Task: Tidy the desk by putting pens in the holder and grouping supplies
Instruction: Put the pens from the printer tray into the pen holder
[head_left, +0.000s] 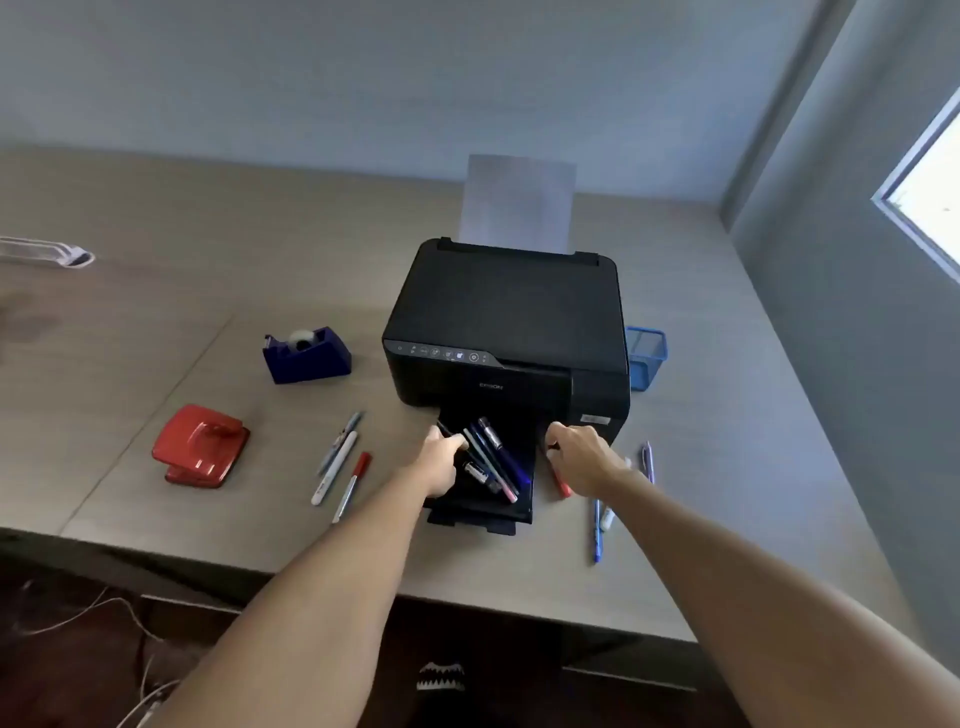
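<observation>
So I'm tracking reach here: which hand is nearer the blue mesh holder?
Right. The right hand is at the printer's front right corner, in front of the blue mesh holder; the left hand is over the output tray, farther left.

Wood-grain desk (208, 218) bearing a black printer (506, 317), blue tape dispenser (307, 356), red hole punch (200, 446), blue mesh holder (645, 357), and loose pens left (337, 462) and right (597, 530) of the printer.

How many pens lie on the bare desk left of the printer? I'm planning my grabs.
3, side by side between the hole punch and the printer: a grey-blue pen, a white pen, a red-capped pen. None look hidden there.
</observation>
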